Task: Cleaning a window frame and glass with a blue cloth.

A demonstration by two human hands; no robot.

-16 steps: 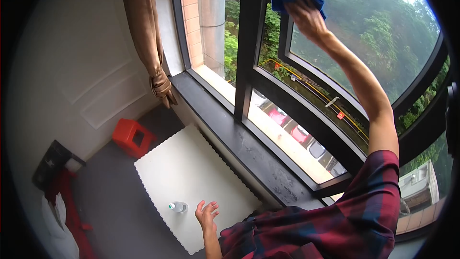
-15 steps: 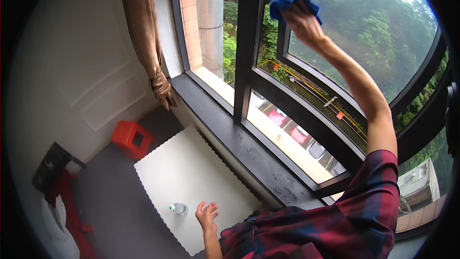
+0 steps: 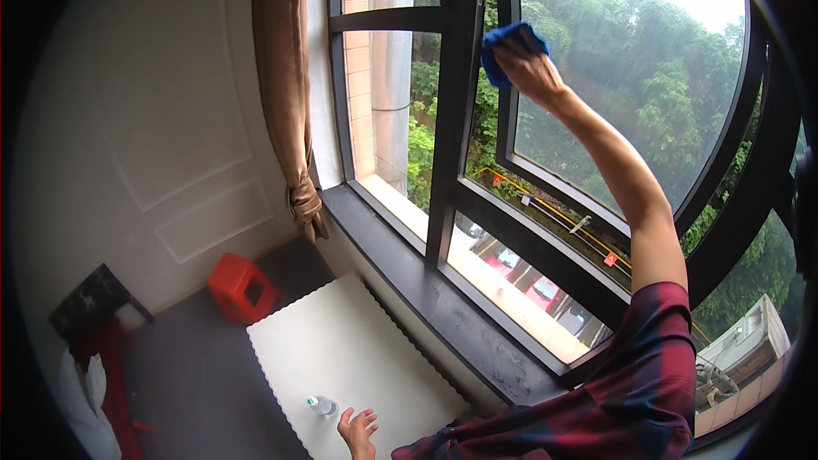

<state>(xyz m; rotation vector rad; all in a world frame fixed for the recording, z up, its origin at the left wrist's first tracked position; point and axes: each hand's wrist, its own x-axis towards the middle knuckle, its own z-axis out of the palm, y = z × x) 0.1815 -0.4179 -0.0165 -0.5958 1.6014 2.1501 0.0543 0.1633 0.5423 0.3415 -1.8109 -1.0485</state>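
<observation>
Up at the window, my right hand [image 3: 537, 75] grips a bunched blue cloth [image 3: 520, 32] at the left upright of the tilted-out window sash [image 3: 504, 123]. My right arm is stretched far out, and its fingers lie over the cloth. Whether the cloth presses on the frame or the glass edge, I cannot tell. Low in the view, my left hand [image 3: 358, 428] hangs over the white table [image 3: 341, 332], fingers apart and holding nothing. A clear plastic bottle [image 3: 322, 405] with a green-and-white cap stands on the table, just left of that hand.
A dark window sill [image 3: 400, 247] runs along the wall beside the table. Left of the window hangs a knotted brown curtain [image 3: 285, 77]. A red stool [image 3: 241, 288] stands on the grey floor beyond the table. Trees and parked cars show outside.
The view has tilted up, so the room sits lower in the picture. My right hand and cloth stay at the sash's left upright. My left hand remains near the bottle, fingers still apart.
</observation>
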